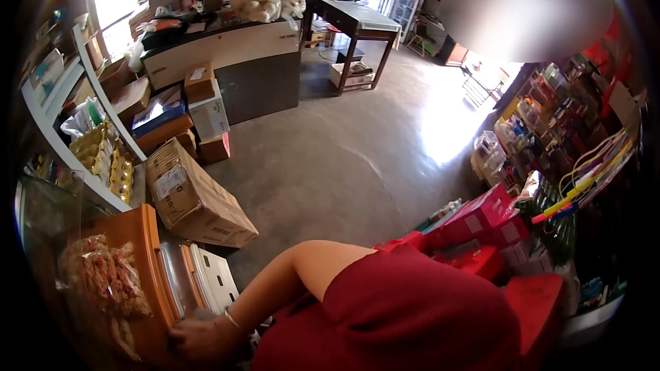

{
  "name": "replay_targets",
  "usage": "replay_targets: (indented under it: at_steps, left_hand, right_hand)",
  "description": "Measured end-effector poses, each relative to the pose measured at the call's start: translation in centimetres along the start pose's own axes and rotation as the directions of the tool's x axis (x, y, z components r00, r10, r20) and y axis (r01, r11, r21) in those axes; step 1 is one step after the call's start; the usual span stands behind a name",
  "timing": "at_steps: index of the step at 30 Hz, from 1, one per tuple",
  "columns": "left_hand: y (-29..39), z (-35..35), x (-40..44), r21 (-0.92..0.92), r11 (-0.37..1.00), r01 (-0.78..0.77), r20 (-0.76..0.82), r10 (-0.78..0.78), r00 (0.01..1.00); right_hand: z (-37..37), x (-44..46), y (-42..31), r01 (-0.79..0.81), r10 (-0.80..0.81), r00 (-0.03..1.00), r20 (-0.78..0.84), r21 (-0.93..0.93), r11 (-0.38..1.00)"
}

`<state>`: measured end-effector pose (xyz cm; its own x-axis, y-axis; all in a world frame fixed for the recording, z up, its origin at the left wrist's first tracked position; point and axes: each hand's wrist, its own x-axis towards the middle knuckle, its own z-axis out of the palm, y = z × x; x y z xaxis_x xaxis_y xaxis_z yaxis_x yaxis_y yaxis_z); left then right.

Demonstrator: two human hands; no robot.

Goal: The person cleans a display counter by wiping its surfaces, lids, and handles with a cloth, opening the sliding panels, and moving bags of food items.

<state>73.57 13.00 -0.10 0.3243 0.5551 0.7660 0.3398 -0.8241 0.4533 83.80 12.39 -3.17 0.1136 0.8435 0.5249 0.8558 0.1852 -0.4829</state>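
Note:
My right hand (201, 341) is low at the left, at the end of a bent arm in a dark red sleeve (419, 302). A thin bracelet (232, 317) circles the wrist. The hand is beside the edge of an orange-brown wooden counter (152, 261); whether it touches the wood I cannot tell. Motion blur and shadow smear the fingers, and nothing shows in them. Clear bags of reddish-brown snacks (113, 278) lie on the counter, left of the hand. Just above it is a white slotted plastic crate (214, 276). My left hand is out of view.
A large cardboard box (196, 199) stands on the concrete floor (323, 158). Egg trays (103, 158) fill a shelf at left. A long desk (254, 69) and dark table (354, 24) stand further back. Pink boxes (481, 216) and packed goods (536, 117) line the right.

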Motion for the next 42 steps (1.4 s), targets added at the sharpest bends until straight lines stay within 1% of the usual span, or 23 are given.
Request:
replay_targets:
  at_steps: [3,5,8,10,11,14,15,18,19,20,22,24,25,26,27,28,30,32,33,35,38,39,42]
  left_hand:
    - [0.2,0.6,0.0,-0.014,1.000,-0.007,-0.005,0.007,1.000]
    - [0.2,0.7,0.1,-0.016,1.000,-0.021,-0.002,0.021,1.000]
    - [0.2,0.9,0.1,-0.016,0.999,-0.033,-0.013,0.033,0.999]
    - [0.0,0.9,0.1,-0.011,0.999,-0.039,-0.011,0.039,0.999]
    - [-0.1,0.9,0.0,-0.013,0.999,-0.038,-0.012,0.038,0.999]
    - [-0.3,1.0,0.0,-0.006,0.999,-0.033,-0.021,0.033,0.999]
    - [-0.3,1.0,0.0,-0.009,0.999,-0.033,-0.026,0.033,0.999]
    - [-0.3,1.1,0.1,-0.009,0.998,-0.054,-0.042,0.054,0.998]
    - [-0.3,1.1,0.0,-0.009,0.998,-0.060,-0.047,0.059,0.997]
    - [-0.5,1.1,0.0,-0.004,0.998,-0.062,-0.053,0.062,0.997]
    - [-1.0,1.0,0.0,0.008,0.998,-0.068,-0.065,0.069,0.996]
    - [-2.1,0.5,-0.1,0.036,0.996,-0.078,-0.097,0.081,0.992]
    - [-3.3,0.2,-0.5,0.073,0.993,-0.091,-0.123,0.099,0.987]
    - [-5.0,-0.2,-1.3,0.125,0.984,-0.125,-0.163,0.144,0.976]
    - [-6.2,-0.4,-2.1,0.162,0.979,-0.124,-0.184,0.154,0.971]
    - [-7.4,-0.8,-3.3,0.133,0.990,-0.048,-0.158,0.069,0.985]
    - [-8.5,0.1,-5.1,-0.342,0.836,0.430,-0.010,-0.461,0.887]
    - [-9.2,0.4,-5.8,-0.719,0.532,0.447,0.085,-0.571,0.817]
    - [-6.9,0.4,-4.8,-0.690,0.613,0.384,-0.015,-0.542,0.840]
    - [-5.9,0.6,-4.4,-0.562,0.683,0.468,-0.044,-0.589,0.807]
    - [-5.3,0.6,-3.1,-0.484,0.701,0.523,-0.053,-0.620,0.782]
    - [-5.6,0.8,-2.9,-0.471,0.699,0.538,-0.078,-0.641,0.764]
    - [-5.3,0.4,-3.4,-0.490,0.695,0.527,-0.099,-0.645,0.758]
  right_hand:
    - [-1.3,-0.3,3.3,0.149,-0.144,0.989,0.040,-0.378,0.914]
    - [1.1,-0.3,1.4,0.036,-0.040,0.999,-0.007,-0.297,0.954]
    - [2.6,-0.3,-0.8,0.166,-0.264,0.951,-0.162,-0.456,0.875]
    - [1.5,-0.4,-1.4,0.196,-0.205,0.979,-0.005,-0.272,0.942]
    - [0.0,-0.9,-1.1,0.050,-0.059,0.997,-0.048,-0.172,0.984]
    - [-3.0,-0.4,3.0,0.146,-0.171,0.984,-0.044,-0.349,0.926]
    - [-4.1,0.0,2.1,0.155,-0.109,0.984,0.139,-0.378,0.913]
    - [-0.1,0.1,-0.7,0.195,-0.118,0.973,0.198,-0.434,0.880]
    - [-2.0,0.0,-2.8,0.260,-0.348,0.917,-0.195,-0.370,0.892]
    - [0.2,-0.1,-1.7,0.259,-0.347,0.917,-0.196,-0.368,0.893]
    - [5.9,-0.3,0.6,0.199,-0.242,0.964,-0.113,-0.301,0.933]
    - [-1.9,-0.2,1.3,-0.106,0.121,0.966,0.229,-0.077,0.991]
    - [-3.4,-0.6,2.4,-0.122,0.122,0.991,-0.059,0.007,0.993]
    - [-3.4,-0.5,4.5,0.002,-0.003,1.000,-0.009,-0.111,0.994]
    - [-5.1,-0.2,3.1,0.033,-0.043,0.981,-0.191,-0.050,0.998]
    - [-5.4,-0.1,2.4,-0.002,0.005,0.999,0.033,-0.088,0.996]
    - [-4.8,0.5,-0.6,0.132,-0.121,0.990,0.068,-0.193,0.972]
    - [-3.9,0.6,-2.8,0.086,-0.087,0.977,0.195,0.012,0.996]
    - [-6.1,1.4,-3.7,-0.124,0.073,0.951,0.301,0.156,0.980]
    - [-6.3,2.0,-0.6,0.331,-0.295,0.927,0.232,-0.135,0.934]
    - [-8.6,4.6,2.1,0.242,-0.169,0.952,0.256,-0.288,0.927]
    - [-9.6,5.5,1.2,0.071,0.057,0.934,0.353,-0.340,0.938]
    - [-7.5,5.6,0.0,0.377,-0.232,0.855,0.464,-0.248,0.892]
